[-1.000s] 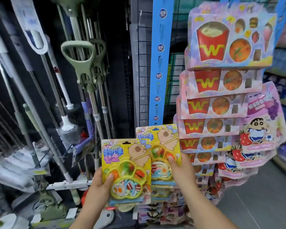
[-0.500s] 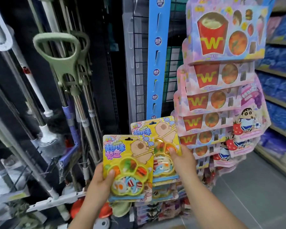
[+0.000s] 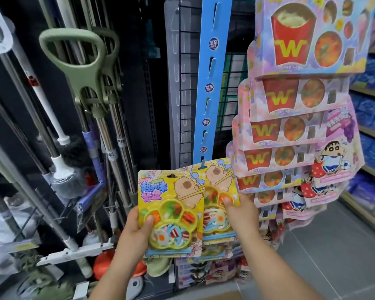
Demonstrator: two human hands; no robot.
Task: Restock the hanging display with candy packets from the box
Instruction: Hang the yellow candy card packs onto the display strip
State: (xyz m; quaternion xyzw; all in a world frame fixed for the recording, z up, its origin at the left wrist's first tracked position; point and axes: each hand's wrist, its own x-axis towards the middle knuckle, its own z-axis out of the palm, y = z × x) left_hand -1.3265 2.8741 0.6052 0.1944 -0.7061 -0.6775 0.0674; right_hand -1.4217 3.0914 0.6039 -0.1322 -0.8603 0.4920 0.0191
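My left hand (image 3: 136, 232) grips a yellow candy packet (image 3: 171, 195) with a paw-shaped tray by its lower left corner, held free in front of the display. My right hand (image 3: 240, 215) holds a second yellow candy packet (image 3: 220, 178) from its right side. That packet's top hole sits on the lowest hook of the blue hanging strip (image 3: 210, 87), whose hooks above it are bare. More packets hang below my hands (image 3: 217, 250). The box is out of view.
A column of pink fries-print packs (image 3: 290, 92) and cartoon-boy packets (image 3: 333, 163) hangs to the right. Mops and a green-handled tool (image 3: 78, 61) stand at the left. Behind the strip is a wire grid (image 3: 186, 83). Grey floor lies at lower right.
The view has drawn closer to the display. My right hand raised its packet until the top reached the strip's lowest hook. My left hand kept its packet beside it.
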